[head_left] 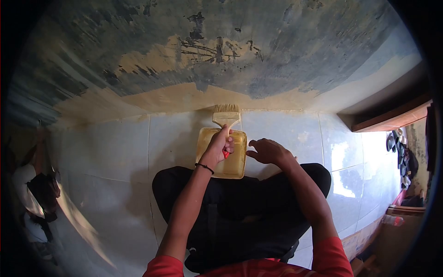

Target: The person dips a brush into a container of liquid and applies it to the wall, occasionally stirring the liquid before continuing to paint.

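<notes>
My left hand (pixel 220 147) is wrapped round the handle of a wide flat paintbrush (pixel 226 118), over a yellowish paint tray (pixel 237 162). A bit of red shows at the lower end of the grip. The brush's bristles point away from me, toward the foot of the wall (pixel 184 94). Just right of the tray, my right hand (pixel 270 151) hovers with thumb and fingers apart and nothing in it. The tray lies on the floor close in front of my crossed legs, its bottom coated with a yellowish film.
Ahead, the wall carries worn grey-blue paint with beige and black patches. Pale tiles (pixel 115 152) cover the floor. At the far left a person (pixel 34 184) is near the wall, partly in shadow. A wooden ledge (pixel 392 115) juts out at right, with footwear (pixel 400 150) beyond it.
</notes>
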The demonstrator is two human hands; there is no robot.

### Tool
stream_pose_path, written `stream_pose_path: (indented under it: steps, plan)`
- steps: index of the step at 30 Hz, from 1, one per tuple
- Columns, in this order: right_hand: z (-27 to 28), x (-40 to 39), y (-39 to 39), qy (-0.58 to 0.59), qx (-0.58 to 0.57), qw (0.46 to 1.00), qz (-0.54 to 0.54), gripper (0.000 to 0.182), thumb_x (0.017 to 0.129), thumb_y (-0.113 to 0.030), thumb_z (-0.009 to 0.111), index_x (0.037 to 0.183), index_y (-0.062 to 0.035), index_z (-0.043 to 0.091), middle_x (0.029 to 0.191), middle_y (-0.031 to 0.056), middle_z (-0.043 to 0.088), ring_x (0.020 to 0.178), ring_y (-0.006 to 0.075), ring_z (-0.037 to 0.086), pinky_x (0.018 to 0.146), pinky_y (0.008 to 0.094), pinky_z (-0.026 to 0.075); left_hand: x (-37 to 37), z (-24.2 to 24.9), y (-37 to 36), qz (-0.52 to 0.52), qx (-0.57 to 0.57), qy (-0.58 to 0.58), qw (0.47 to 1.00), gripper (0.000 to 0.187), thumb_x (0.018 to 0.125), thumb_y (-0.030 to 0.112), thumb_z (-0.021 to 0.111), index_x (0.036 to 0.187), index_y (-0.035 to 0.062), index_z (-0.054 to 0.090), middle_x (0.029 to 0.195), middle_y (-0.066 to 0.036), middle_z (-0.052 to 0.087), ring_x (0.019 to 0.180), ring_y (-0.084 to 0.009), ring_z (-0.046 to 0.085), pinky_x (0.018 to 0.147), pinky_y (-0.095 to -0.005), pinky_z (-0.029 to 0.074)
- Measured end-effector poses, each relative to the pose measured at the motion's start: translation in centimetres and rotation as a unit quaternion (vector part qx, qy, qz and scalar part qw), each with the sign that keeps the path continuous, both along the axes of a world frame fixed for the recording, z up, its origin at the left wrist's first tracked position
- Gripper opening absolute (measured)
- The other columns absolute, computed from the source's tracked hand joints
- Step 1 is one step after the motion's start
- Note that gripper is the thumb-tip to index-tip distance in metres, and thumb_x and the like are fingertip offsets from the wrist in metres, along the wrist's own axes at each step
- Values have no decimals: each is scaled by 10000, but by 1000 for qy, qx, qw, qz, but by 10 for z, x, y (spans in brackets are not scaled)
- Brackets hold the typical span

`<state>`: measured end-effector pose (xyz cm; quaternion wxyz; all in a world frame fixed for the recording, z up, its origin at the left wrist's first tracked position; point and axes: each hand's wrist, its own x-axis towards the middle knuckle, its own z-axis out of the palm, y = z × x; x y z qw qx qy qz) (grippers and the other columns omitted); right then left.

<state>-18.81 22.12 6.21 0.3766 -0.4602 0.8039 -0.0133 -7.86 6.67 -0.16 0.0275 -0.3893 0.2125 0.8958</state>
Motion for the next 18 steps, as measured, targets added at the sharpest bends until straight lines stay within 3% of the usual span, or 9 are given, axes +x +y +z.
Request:
stream_pose_path:
  steps: [10, 13, 18]
  plan:
    - [-5, 0, 1, 2, -19, 1000, 4, 445, 914, -389, 503, 1187, -38, 537, 935, 194, 654, 942, 364, 610, 854, 439, 465, -1, -6, -10, -15, 55, 60, 997, 199, 942, 227, 472, 1019, 49, 518, 768, 12, 505, 503, -24, 399, 449, -164, 388]
    - [-3, 1, 1, 1, -15, 1000, 5, 442, 914, -387, 502, 1187, -41, 538, 954, 190, 652, 959, 361, 605, 862, 438, 461, -1, -7, -14, -22, 51, 78, 995, 205, 933, 231, 482, 968, 34, 523, 776, -18, 523, 539, -46, 445, 475, -181, 430]
    - [-6, -1, 2, 1, -11, 1000, 4, 460, 907, -404, 504, 1183, -38, 546, 1010, 194, 642, 984, 347, 607, 863, 434, 471, -3, -3, -19, -2, 70, 75, 995, 190, 936, 186, 485, 1044, 31, 504, 776, 13, 513, 499, -7, 394, 412, -129, 364]
